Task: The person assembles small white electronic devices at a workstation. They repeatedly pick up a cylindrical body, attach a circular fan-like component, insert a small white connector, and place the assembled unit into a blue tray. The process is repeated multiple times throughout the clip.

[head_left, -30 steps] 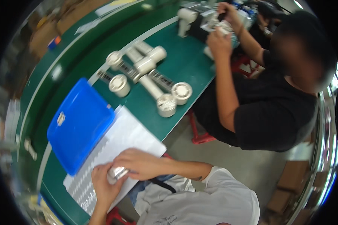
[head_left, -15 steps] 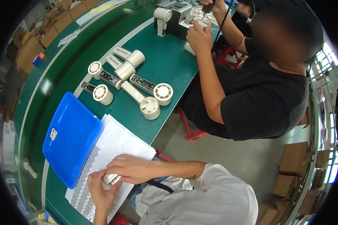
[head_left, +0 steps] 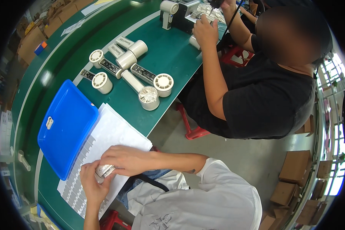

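Observation:
My left hand (head_left: 92,184) and my right hand (head_left: 128,161) meet over the sheets at the near end of the table, both closed round a small silvery-white block (head_left: 103,171). Its exact kind is hard to make out, and fingers cover part of it. Under my hands lie white paper sheets (head_left: 117,126), with grey label-like shapes (head_left: 74,188) in rows along their left side. A shallow blue tray (head_left: 67,130) overlaps the sheets' left edge. Inside the tray is one small white part (head_left: 49,122).
Farther along the green table (head_left: 119,94) lie several white handheld fans (head_left: 148,97), some with handles showing circuit boards. A co-worker in a black shirt (head_left: 257,96) sits at the right, hands (head_left: 205,32) near a black machine (head_left: 184,17). Red stools (head_left: 193,130) stand below; cardboard boxes (head_left: 295,166) sit on the floor.
The view has shifted slightly, so the table things sit a little higher and farther left. My hands keep hold of the block. The co-worker's hands have moved a little.

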{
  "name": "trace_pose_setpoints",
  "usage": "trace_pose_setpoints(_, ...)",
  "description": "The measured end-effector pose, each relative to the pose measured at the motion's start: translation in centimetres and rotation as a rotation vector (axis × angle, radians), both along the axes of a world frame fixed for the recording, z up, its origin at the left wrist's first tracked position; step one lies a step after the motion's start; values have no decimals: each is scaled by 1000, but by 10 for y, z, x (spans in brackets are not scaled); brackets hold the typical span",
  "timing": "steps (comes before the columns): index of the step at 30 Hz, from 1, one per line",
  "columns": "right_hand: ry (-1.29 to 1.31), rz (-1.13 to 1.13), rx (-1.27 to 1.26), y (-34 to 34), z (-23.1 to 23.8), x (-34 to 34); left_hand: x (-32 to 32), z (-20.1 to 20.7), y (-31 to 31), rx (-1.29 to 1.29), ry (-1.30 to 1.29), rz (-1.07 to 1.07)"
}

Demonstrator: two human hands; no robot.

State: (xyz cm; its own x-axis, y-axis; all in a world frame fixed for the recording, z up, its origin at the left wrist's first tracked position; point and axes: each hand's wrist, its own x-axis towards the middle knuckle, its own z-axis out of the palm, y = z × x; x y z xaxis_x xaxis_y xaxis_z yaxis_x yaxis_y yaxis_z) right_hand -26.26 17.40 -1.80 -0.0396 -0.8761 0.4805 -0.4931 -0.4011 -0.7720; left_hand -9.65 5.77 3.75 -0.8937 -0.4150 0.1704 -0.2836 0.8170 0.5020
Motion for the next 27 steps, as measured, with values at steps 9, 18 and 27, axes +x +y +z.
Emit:
trace_pose_setpoints(9, 93, -138, -37, 2, -6, 6, -4, -9, 6, -62, -10, 56)
trace_pose_setpoints(18, -77, 0, 13, -4, -6, 8, 8, -11, 2, -50, 59, 44)
trace_pose_setpoints(27, 22, 7, 148, -1, 10, 4, 14, -16, 7, -19, 111, 112)
